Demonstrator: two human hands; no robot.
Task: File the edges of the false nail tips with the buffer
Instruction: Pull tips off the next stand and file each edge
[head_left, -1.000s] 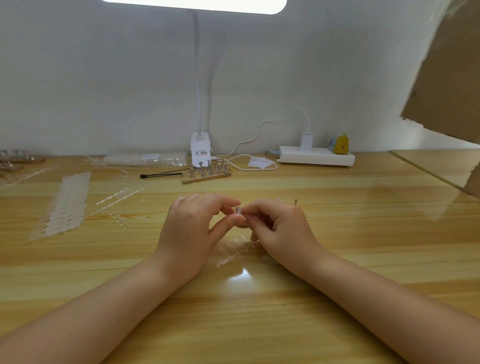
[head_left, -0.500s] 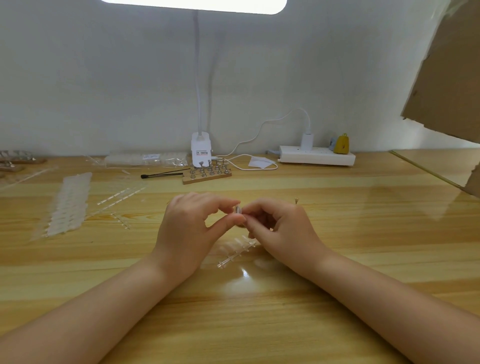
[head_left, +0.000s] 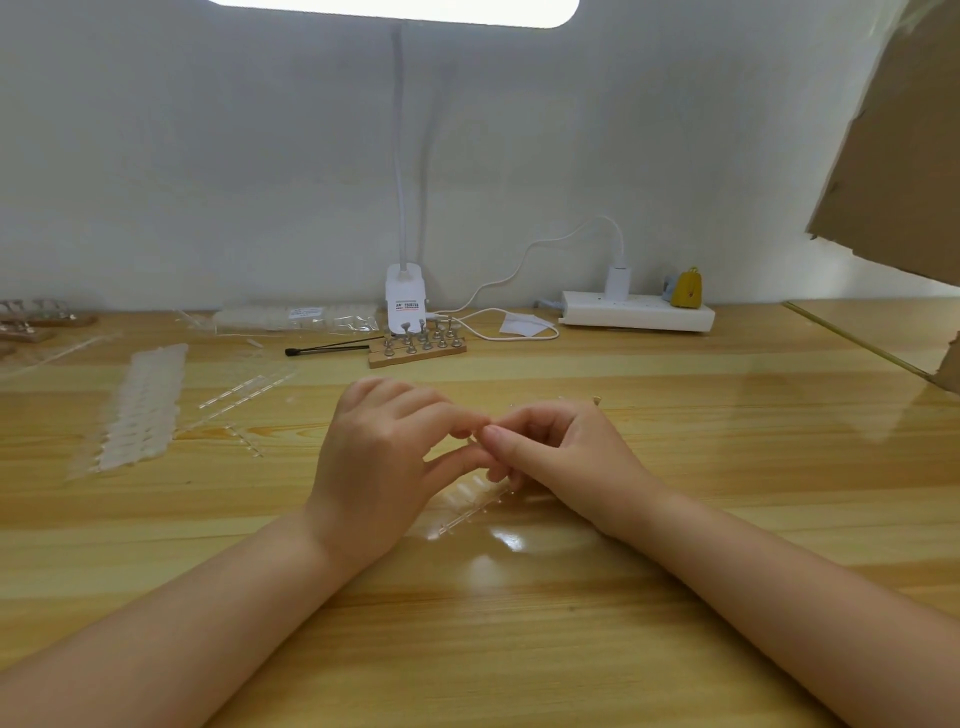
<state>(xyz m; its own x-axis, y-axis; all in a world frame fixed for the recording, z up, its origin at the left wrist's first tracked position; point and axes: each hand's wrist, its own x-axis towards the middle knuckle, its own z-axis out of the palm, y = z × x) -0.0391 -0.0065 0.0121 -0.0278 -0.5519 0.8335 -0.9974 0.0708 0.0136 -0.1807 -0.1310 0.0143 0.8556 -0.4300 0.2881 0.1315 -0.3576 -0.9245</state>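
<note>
My left hand (head_left: 384, 457) and my right hand (head_left: 556, 452) meet fingertip to fingertip above the middle of the wooden table (head_left: 727, 467). Between them they pinch a small pale false nail tip (head_left: 474, 440), almost wholly covered by my left forefinger and right thumb. Just below the hands a clear strip of nail tips (head_left: 470, 504) lies on the table, its far end under my right fingers. No buffer shows in view.
A sheet of white nail tips (head_left: 140, 405) and loose clear strips (head_left: 244, 389) lie to the left. At the back are a wooden stand with metal holders (head_left: 418, 345), a black-tipped tool (head_left: 327, 349), a lamp base (head_left: 408, 304) and a power strip (head_left: 636, 314). Cardboard (head_left: 893, 156) hangs at right.
My right thumb has slid over the small piece, which showed more plainly before. Both hands stay in the same spot above the clear strip.
</note>
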